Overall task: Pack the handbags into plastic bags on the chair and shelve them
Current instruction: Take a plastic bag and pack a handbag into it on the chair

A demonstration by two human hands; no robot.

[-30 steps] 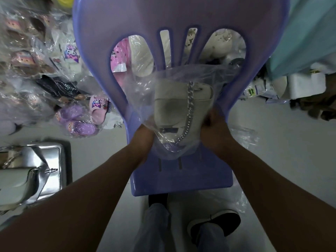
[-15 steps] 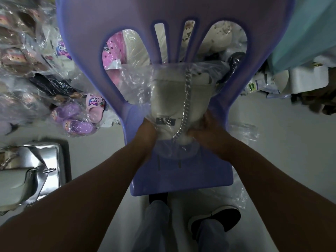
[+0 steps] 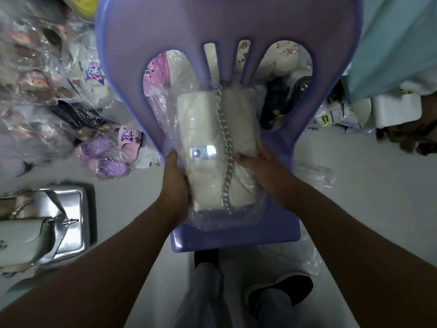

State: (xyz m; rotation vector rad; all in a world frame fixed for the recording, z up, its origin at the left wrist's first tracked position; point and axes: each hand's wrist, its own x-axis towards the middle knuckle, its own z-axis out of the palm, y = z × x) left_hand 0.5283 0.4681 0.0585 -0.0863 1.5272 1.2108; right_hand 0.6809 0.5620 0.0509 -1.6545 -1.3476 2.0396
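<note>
A cream handbag (image 3: 203,129) with a silver chain strap and a metal clasp lies inside a clear plastic bag (image 3: 163,102) on the purple plastic chair (image 3: 236,237). The bag's far end leans against the chair's backrest. My left hand (image 3: 175,183) grips the bagged handbag along its left side. My right hand (image 3: 257,166) grips its right side, with the thumb by the chain. The plastic's closed end bulges just past the handbag's near end.
A silver handbag (image 3: 63,221) and a white one (image 3: 21,240) lie on the floor at the left. Bagged slippers (image 3: 106,162) and other wrapped goods pile up at the far left. Loose plastic bags (image 3: 312,176) lie right of the chair. My feet (image 3: 279,292) stand under its front edge.
The handbag has slid deeper into the plastic bag and now lies flatter along the seat. Both hands have moved to its sides.
</note>
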